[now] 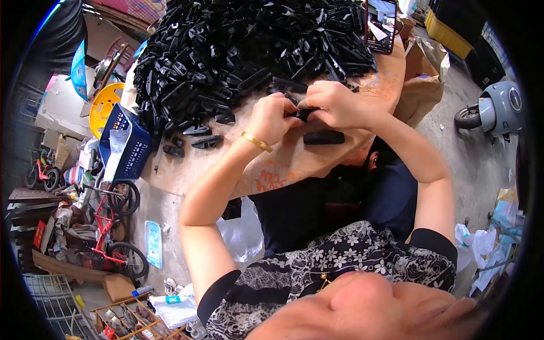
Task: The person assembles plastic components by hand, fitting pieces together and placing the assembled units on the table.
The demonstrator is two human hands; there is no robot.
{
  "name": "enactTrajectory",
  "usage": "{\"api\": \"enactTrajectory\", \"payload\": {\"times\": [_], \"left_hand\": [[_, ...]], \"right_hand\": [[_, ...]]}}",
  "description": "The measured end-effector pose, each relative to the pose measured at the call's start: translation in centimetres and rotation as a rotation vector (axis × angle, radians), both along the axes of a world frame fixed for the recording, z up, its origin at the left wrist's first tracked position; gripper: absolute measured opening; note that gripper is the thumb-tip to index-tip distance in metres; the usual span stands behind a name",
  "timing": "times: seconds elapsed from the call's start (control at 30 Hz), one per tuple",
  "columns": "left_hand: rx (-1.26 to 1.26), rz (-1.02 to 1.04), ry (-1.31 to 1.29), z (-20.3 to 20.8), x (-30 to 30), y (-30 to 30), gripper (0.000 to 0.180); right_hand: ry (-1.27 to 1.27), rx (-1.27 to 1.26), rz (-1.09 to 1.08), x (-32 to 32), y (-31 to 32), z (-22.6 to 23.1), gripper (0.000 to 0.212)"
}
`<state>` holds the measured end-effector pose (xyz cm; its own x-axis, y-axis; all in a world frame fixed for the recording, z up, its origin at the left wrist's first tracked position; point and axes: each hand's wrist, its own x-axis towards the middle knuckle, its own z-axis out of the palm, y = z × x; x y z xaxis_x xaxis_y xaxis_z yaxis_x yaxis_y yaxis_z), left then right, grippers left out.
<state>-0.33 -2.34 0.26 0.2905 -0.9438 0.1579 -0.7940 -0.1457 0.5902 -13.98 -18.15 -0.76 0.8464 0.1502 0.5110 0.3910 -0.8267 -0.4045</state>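
Note:
My left hand (271, 118) and my right hand (334, 106) meet over the near part of the table, fingertips pinched. Between them is a small black plastic piece (304, 113), mostly covered by the fingers, so its exact kind cannot be told. Just below my right hand, a longer black plastic piece (324, 137) lies flat. A large heap of similar black plastic pieces (238, 45) spreads over the table beyond both hands. Left of my left wrist, a few loose black pieces (207, 141) lie apart from the heap.
The table (249, 173) has a tan covering. A phone (380, 25) stands at its far right, with a brown paper bag (422, 79) beside it. At the left are a blue basket (126, 144) and a red bicycle (105, 218). A grey-blue scooter (498, 107) stands at right.

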Motion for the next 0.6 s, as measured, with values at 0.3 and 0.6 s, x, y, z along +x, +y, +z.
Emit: {"api": "enactTrajectory", "payload": {"times": [0.3,0.6], "left_hand": [[-0.104,-0.128,-0.108,1.4,-0.2,0.7,0.038],[-0.724,-0.713,-0.681,2.6,-13.2,-6.7,0.058]], "right_hand": [[0.064,0.195,-0.035,0.1,-1.4,1.7,0.016],[-0.001,1.014,-0.236,5.0,0.4,4.7,0.022]]}}
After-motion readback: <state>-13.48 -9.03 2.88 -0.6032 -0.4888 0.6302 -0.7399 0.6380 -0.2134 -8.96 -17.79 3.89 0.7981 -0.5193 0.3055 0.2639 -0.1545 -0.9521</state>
